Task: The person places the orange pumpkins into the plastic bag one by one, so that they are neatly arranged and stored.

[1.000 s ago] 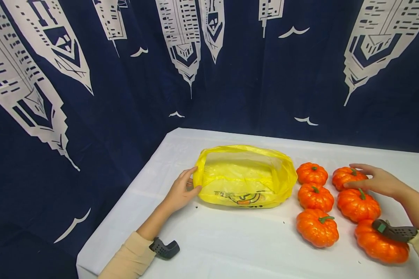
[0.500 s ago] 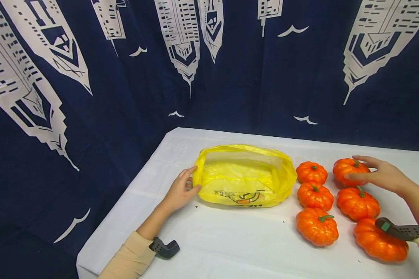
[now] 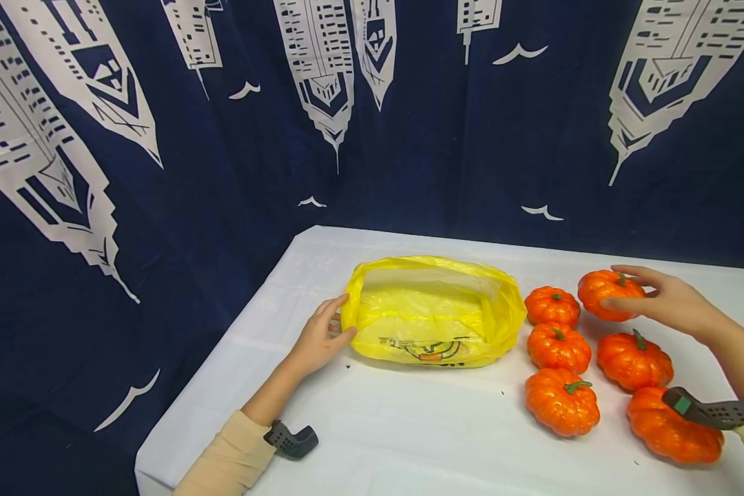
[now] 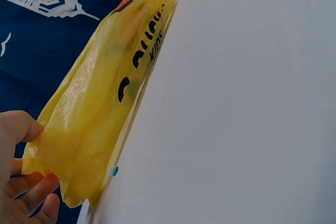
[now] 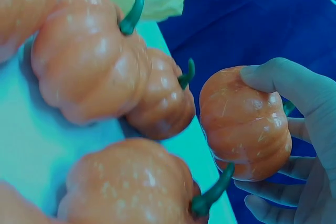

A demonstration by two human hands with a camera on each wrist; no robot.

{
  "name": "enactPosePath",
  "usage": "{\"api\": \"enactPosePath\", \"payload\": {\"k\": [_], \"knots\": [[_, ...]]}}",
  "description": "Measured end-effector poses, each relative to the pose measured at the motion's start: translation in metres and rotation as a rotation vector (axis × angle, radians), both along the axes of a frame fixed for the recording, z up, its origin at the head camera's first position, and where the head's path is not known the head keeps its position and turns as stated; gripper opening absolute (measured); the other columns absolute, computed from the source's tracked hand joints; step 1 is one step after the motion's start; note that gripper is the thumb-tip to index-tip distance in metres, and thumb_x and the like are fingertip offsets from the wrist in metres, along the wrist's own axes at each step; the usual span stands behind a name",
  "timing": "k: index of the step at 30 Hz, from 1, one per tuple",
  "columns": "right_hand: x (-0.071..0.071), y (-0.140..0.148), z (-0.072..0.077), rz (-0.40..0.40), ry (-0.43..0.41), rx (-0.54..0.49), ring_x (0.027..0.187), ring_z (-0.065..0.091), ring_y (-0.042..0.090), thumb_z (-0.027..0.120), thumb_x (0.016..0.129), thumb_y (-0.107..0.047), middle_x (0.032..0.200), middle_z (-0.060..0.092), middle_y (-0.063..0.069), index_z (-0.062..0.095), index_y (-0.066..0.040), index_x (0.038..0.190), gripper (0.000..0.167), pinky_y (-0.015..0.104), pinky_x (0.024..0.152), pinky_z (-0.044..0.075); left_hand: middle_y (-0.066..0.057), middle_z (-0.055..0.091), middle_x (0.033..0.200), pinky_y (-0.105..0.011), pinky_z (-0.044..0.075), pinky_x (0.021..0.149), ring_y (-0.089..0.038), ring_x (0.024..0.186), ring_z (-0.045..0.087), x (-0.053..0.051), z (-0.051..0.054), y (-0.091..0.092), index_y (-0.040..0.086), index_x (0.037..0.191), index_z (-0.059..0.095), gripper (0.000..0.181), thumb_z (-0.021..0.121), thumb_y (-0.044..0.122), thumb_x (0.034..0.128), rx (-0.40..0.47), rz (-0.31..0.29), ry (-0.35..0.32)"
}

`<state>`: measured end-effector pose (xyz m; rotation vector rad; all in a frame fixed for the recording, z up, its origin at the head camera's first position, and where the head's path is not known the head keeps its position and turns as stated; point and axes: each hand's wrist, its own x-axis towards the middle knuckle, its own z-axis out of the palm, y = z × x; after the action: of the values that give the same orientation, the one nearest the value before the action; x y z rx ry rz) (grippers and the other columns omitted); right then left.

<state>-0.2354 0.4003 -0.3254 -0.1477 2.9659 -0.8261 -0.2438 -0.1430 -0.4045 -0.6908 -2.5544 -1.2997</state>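
2 beige sleeves [image 3: 231, 451]; 2 black, perforated wrist devices [image 3: 293, 441]

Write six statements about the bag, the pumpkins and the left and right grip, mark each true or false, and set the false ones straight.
1. The right grip holds an orange pumpkin. True.
2. The left grip touches the yellow bag. True.
3. The bag's mouth is pressed shut. False: it gapes open in the head view.
4. Only four pumpkins show in the head view. False: six do.
5. Three pumpkins form a line on the white tablecloth, to the right of the bag. True.
6. The pumpkins have red stems. False: the visible stems are green.
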Motion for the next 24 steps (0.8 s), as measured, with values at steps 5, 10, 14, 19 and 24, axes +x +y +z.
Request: {"api": "enactPosePath", "payload": {"k": [5, 10, 14, 19, 24], "knots": [[0.001, -0.013, 0.007, 0.029, 0.026, -0.02, 0.106, 0.048, 0.053, 0.062, 0.093, -0.04, 0.131, 0.04, 0.041, 0.028, 0.008, 0.147, 0.08, 0.062, 0.075, 0.05, -0.018, 0.046, 0.14, -0.042, 0.052, 0.085, -0.028, 0.102, 0.057, 0.0, 0.0, 0.0, -0.001, 0.146, 0.039, 0.063, 0.066, 0.011, 0.0906, 0.001, -0.001, 0.003], [0.0, -0.027, 0.011, 0.055, 0.049, -0.037, 0.106, 0.049, 0.053, 0.064, 0.092, -0.037, 0.131, 0.041, 0.04, 0.028, 0.007, 0.147, 0.079, 0.06, 0.076, 0.052, -0.018, 0.046, 0.141, -0.042, 0.052, 0.084, -0.028, 0.102, 0.057, -0.001, -0.002, -0.001, -0.001, 0.146, 0.04, 0.063, 0.066, 0.011, 0.0905, 0.0, -0.002, 0.01], [-0.001, -0.039, 0.013, 0.065, 0.053, -0.044, 0.106, 0.051, 0.051, 0.066, 0.092, -0.038, 0.133, 0.04, 0.039, 0.028, 0.005, 0.148, 0.08, 0.058, 0.077, 0.052, -0.018, 0.046, 0.14, -0.042, 0.052, 0.084, -0.028, 0.101, 0.057, -0.001, -0.002, -0.001, -0.001, 0.146, 0.04, 0.063, 0.066, 0.011, 0.0905, 0.002, -0.004, 0.011], [-0.002, -0.053, 0.015, 0.082, 0.049, -0.056, 0.107, 0.051, 0.05, 0.067, 0.091, -0.039, 0.137, 0.038, 0.037, 0.029, 0.002, 0.15, 0.081, 0.058, 0.077, 0.052, -0.018, 0.046, 0.14, -0.041, 0.052, 0.084, -0.028, 0.102, 0.057, -0.001, -0.001, -0.001, -0.001, 0.146, 0.039, 0.063, 0.066, 0.011, 0.091, -0.006, -0.005, 0.011], [-0.002, -0.066, 0.018, 0.097, 0.057, -0.058, 0.108, 0.051, 0.048, 0.068, 0.089, -0.04, 0.137, 0.039, 0.035, 0.031, 0.0, 0.15, 0.081, 0.06, 0.078, 0.051, -0.019, 0.045, 0.14, -0.041, 0.052, 0.085, -0.029, 0.103, 0.057, 0.0, 0.0, -0.001, -0.001, 0.146, 0.039, 0.063, 0.066, 0.012, 0.0912, -0.008, -0.01, 0.007]]}}
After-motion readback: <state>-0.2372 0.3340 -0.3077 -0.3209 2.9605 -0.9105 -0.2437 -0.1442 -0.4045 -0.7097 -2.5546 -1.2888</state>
